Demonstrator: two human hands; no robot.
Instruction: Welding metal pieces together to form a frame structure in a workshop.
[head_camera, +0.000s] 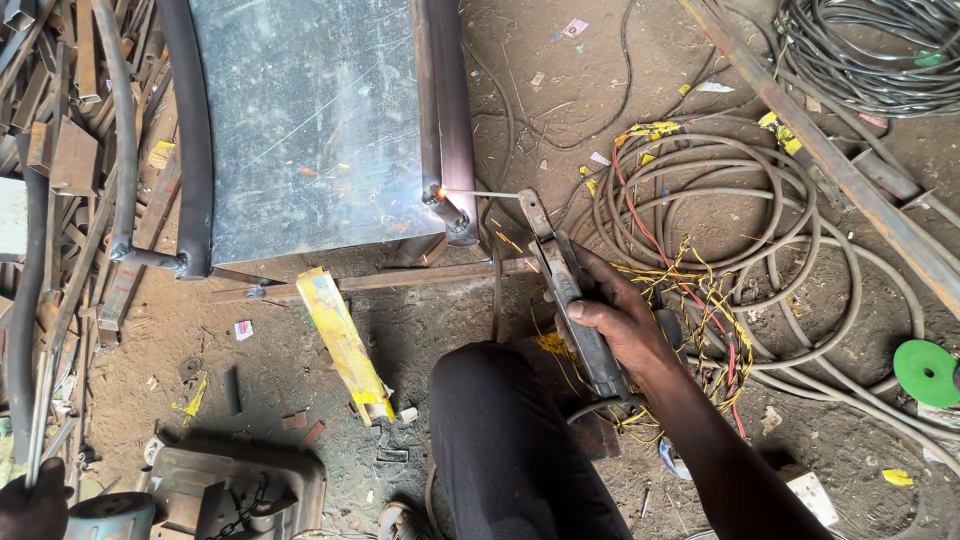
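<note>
The dirt floor (850, 330) is littered with offcuts and wire. The largest item on it is a galvanised sheet panel (310, 120), framed on its left and right edges by dark steel tubes (450, 110), lying toward the top of the view. Left of the panel lies a heap of scrap bars (70, 150). Right of it, coils of grey cable (720, 250) spread over the ground, with tangled yellow and red wires (700, 290) lying across them. A second cable bundle (870, 50) sits at the top right, beside a long rusty angle bar (830, 160).

The person's knee (500, 440), in dark trousers, fills the lower centre. A yellow-painted bar (345, 345) rests on the floor just left of it, crossing under a rusty flat strip (400, 278).

The right hand (620, 325) is closed firmly around the electrode holder (565, 290), gripping its handle. The welding rod (480, 193) extends from the holder's clamp to the lower right corner of the frame, where a small orange glow (440, 191) shows at the tube joint.

The left hand (30, 505) appears at the bottom left corner; whether it grips anything cannot be determined. A green disc (925, 372) lies at the right edge.
</note>
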